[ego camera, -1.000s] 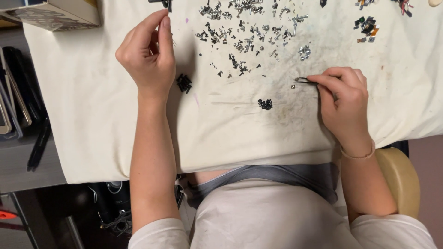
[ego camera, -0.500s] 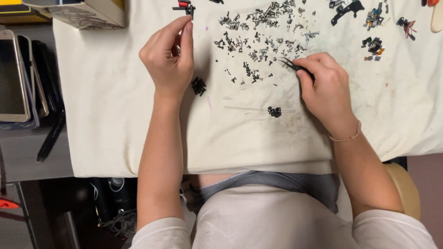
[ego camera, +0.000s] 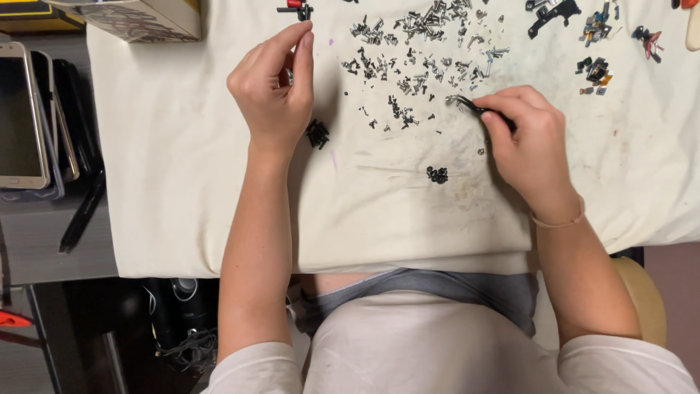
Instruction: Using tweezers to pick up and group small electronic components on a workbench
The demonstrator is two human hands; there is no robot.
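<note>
Sitting close against the near edge of the tabletop (ego camera: pixel 87 255), the person is working over a cream cloth (ego camera: pixel 189 182) that is spread there, probably to keep tiny parts from rolling away. A small black cluster of screws (ego camera: pixel 437 174) is lying nearest the body, between the two hands, and another dark cluster (ego camera: pixel 317 134) is resting just right of the left wrist; both look sorted apart from the main lot. The right hand (ego camera: pixel 529 142) is curling tightly around dark tweezers (ego camera: pixel 474 107), whose tips are reaching into the near edge of the scattered heap of small screws (ego camera: pixel 419 62) farther out. The left hand (ego camera: pixel 273 87) is hovering above the cloth, thumb and forefinger pinching something small and silvery, likely a screw, with the other fingers loosely curled. Farther right, small dark components (ego camera: pixel 594 29) are lying in separate groups. At the left, off the cloth, phones (ego camera: pixel 22 117) are stacked flat, and a cardboard box (ego camera: pixel 138 18) is sitting at the far left corner.
</note>
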